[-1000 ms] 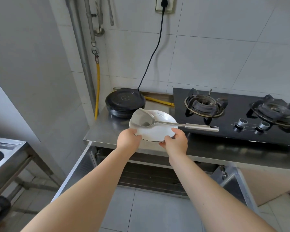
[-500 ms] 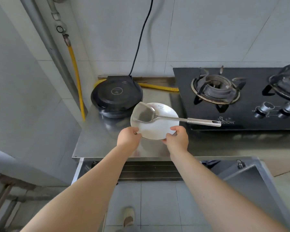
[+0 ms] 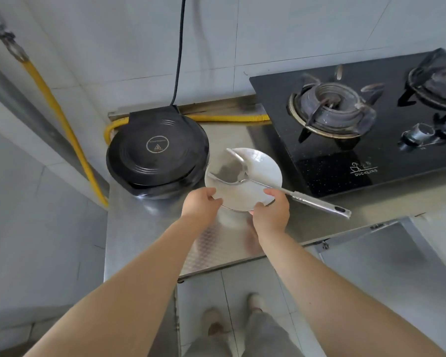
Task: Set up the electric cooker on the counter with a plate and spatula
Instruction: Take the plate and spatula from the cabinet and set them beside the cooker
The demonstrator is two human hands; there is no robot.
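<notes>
Head view: left hand (image 3: pixel 200 205), right hand (image 3: pixel 271 212) grip plate (image 3: pixel 258 176) rim; spatula (image 3: pixel 281 188) atop, beside cooker (image 3: pixel 156 155).

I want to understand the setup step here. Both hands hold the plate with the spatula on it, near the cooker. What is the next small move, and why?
Probably lower the plate straight down onto the bare counter and let go. The left hand and right hand grip its near rim, the black electric cooker sits just behind-left, and the spatula lies loose with its handle overhanging to the right, so keeping the plate level seems wise.
</notes>
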